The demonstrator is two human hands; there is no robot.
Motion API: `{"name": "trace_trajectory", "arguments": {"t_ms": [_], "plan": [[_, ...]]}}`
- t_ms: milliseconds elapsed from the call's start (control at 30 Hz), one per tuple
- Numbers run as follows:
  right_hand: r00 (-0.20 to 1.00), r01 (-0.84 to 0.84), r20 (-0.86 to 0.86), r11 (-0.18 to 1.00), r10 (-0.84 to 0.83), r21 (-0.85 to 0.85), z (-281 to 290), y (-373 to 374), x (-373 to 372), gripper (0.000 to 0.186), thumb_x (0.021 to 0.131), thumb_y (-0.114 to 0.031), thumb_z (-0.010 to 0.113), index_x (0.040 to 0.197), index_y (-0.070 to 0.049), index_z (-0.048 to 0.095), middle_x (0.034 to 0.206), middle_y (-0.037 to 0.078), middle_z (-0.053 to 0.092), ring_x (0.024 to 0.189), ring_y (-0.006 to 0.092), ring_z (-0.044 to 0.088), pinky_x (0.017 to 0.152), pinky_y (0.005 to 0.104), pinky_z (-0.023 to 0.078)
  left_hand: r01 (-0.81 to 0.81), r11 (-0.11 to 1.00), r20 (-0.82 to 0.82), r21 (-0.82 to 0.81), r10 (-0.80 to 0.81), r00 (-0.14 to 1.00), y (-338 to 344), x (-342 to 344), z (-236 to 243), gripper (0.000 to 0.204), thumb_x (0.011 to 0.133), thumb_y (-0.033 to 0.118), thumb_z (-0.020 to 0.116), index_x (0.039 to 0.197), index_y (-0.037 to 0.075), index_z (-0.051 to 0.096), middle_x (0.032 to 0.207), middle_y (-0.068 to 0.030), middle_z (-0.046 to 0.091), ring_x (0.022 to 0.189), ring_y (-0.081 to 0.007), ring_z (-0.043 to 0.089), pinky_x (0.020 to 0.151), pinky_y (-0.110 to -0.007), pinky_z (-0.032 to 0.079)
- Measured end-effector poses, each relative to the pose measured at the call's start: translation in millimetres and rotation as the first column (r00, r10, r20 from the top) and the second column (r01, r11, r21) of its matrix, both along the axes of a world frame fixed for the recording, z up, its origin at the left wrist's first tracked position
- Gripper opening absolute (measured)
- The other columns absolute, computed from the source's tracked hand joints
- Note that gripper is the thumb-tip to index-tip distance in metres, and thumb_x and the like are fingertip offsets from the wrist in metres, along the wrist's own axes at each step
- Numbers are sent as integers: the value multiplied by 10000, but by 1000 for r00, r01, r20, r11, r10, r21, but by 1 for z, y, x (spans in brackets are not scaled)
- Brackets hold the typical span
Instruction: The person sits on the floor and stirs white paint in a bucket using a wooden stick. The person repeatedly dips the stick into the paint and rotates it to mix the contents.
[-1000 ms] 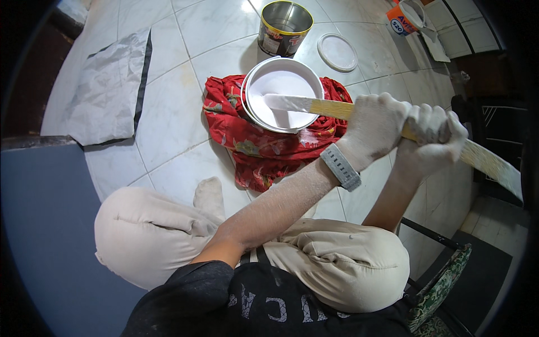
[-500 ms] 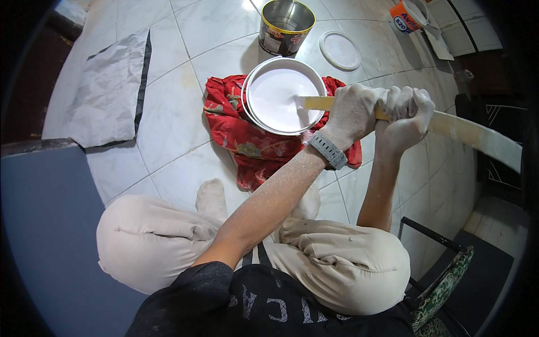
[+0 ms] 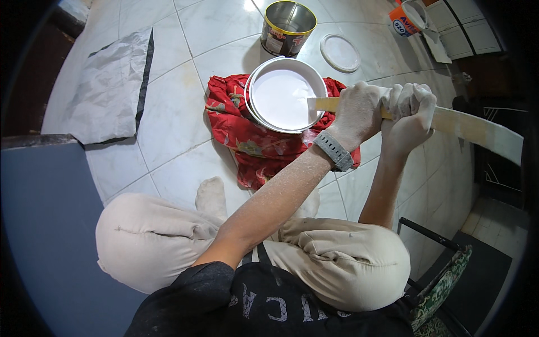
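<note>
My left hand (image 3: 358,111), with a grey watch (image 3: 333,150) at its wrist, is wrapped round a long flat wooden stick (image 3: 477,129). Just beyond it along the stick, my right hand (image 3: 411,117) grips the same piece with curled fingers. White dust coats both hands. The stick's lower end dips into thick white paint or a similar liquid (image 3: 276,96), so its tip is hidden. That liquid fills much of a round white bucket (image 3: 254,114), which stands on a crumpled red flowered cloth (image 3: 238,137) between my feet.
Behind the bucket stands an open dark can (image 3: 275,44) with a yellow rim. A white round lid (image 3: 340,53) lies beside it. An orange and white tub (image 3: 403,23) is far right, a pale sheet (image 3: 109,92) left. A chair with green patterned fabric (image 3: 446,286) stands at lower right.
Both hands and the stick have shifted slightly right, and the stick's dipped end has moved toward the bucket's right wall. Both hands keep their grip.
</note>
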State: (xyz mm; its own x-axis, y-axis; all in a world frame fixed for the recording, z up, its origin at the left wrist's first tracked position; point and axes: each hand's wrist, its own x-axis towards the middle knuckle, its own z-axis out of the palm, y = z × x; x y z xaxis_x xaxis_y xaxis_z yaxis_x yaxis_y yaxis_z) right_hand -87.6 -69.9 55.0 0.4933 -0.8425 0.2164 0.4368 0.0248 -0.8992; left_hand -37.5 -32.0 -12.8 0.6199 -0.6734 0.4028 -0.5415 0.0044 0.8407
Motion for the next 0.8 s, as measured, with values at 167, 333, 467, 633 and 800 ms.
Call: {"name": "trace_trajectory", "arguments": {"t_ms": [167, 333, 467, 633, 800], "plan": [[996, 77, 27, 991, -81, 113, 0, -6, -9, 372, 879, -122, 491, 569, -144, 286, 496, -23, 209, 434, 107, 221, 457, 284, 229, 59, 977, 0, 204, -60, 998, 1, -8, 6, 107, 771, 155, 660, 790, 62, 710, 760, -182, 689, 773, -336, 701, 728, -425, 560], [990, 62, 113, 986, -81, 156, 4, -12, -26, 397, 877, -155, 491, 565, -166, 246, 495, -30, 205, 434, 101, 212, 460, 283, 228, 76, 977, 95, 200, -96, 991, 4, -19, 17, 122, 812, 141, 609, 789, 86, 715, 784, -175, 696, 780, -321, 708, 729, -413, 563], [982, 73, 168, 993, -88, 93, 26, -2, -37, 376, 876, -183, 469, 575, -180, 245, 491, -42, 205, 420, 88, 204, 442, 271, 233, 97, 989, 149, 108, -113, 982, 9, -25, 38, 106, 808, 144, 610, 791, 104, 707, 760, -151, 694, 761, -300, 709, 709, -407, 560], [963, 42, 270, 996, -19, -82, 52, 10, -50, 333, 866, -208, 455, 591, -195, 268, 479, -39, 213, 404, 68, 225, 426, 246, 270, 101, 990, 175, -101, -82, 981, 14, -31, 65, 57, 785, 159, 637, 770, 120, 675, 726, -110, 686, 715, -276, 699, 656, -400, 543], [962, 162, 245, 977, -124, -142, 51, 15, -43, 292, 843, -210, 467, 613, -195, 288, 506, -57, 264, 430, 55, 253, 463, 207, 276, 76, 961, 201, -266, -22, 979, 9, -25, 63, 40, 767, 168, 658, 760, 128, 664, 725, -88, 684, 716, -278, 692, 637, -400, 530]]}}
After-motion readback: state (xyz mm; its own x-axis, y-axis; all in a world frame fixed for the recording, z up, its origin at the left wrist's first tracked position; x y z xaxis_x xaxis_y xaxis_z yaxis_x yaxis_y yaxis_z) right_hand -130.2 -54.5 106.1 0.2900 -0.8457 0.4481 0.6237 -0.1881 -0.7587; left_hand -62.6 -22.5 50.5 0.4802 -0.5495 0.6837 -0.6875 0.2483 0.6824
